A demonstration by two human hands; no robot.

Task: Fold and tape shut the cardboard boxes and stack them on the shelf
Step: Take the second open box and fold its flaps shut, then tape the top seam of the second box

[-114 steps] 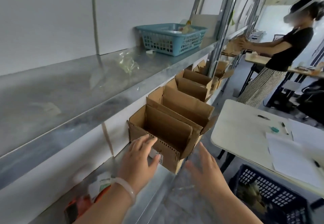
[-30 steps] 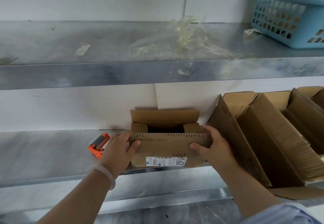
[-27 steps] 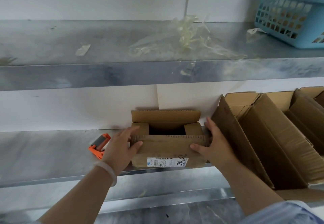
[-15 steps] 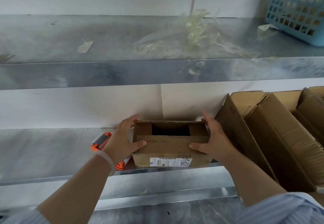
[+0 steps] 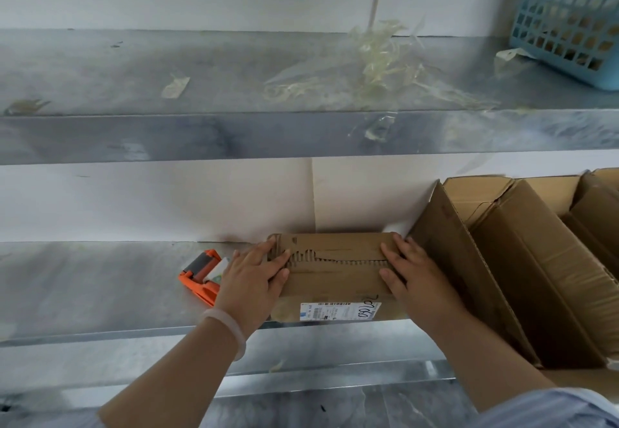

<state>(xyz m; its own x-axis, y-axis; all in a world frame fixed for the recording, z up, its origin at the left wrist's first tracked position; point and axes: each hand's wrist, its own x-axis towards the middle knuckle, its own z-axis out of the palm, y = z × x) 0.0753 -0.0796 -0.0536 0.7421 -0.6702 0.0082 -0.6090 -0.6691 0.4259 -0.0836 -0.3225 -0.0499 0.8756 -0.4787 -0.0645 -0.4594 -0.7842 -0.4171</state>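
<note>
A small cardboard box (image 5: 335,276) with a white label on its front stands on the lower metal shelf (image 5: 93,287), its top flaps folded down and meeting in a ragged seam. My left hand (image 5: 254,276) presses flat on the left end of the top flaps. My right hand (image 5: 412,273) presses flat on the right end. An orange tape dispenser (image 5: 201,273) lies on the shelf just left of my left hand, partly hidden behind it.
Several open cardboard boxes (image 5: 522,260) stand in a row on the lower shelf right of the small box. The upper shelf (image 5: 201,132) carries crumpled clear tape scraps (image 5: 378,65) and a blue plastic basket (image 5: 569,22) at far right. A white wall backs both shelves.
The back flap has come down and the box top has gone from open to closed. Both hands moved from the box's sides onto the top flaps.
</note>
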